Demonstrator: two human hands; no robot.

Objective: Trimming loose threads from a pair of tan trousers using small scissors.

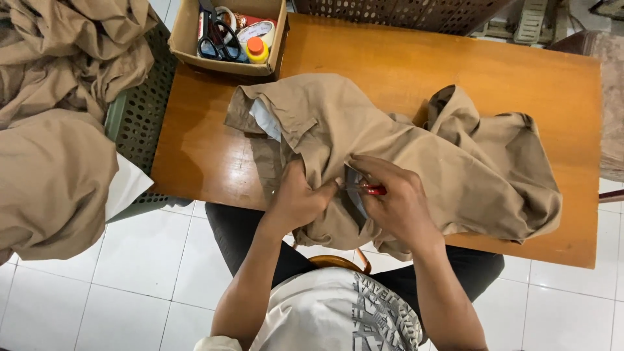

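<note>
Two hands are seen at the near edge of the wooden desk (403, 58), both on a tan garment (403, 140) that is spread in loose folds across the desk top and hangs slightly over its front edge. The cloth is judged soft, light and limp, likely to slide and bunch when pulled, so it is best pinched close to the seam being worked, with the fold kept taut between the hands. The left hand (296, 198) is closed, its fingers clamped on a gathered fold of the garment. The right hand (396, 198) is curled nearly shut around a small red-handled tool (372, 189), held just beside the left against the cloth; its tip is hidden. A cardboard box (188, 39) with scissors (218, 36) and a small orange-capped bottle (257, 49) is set at the far left corner. More tan cloth (52, 130) is heaped on a perforated green crate (140, 117) to the left.
</note>
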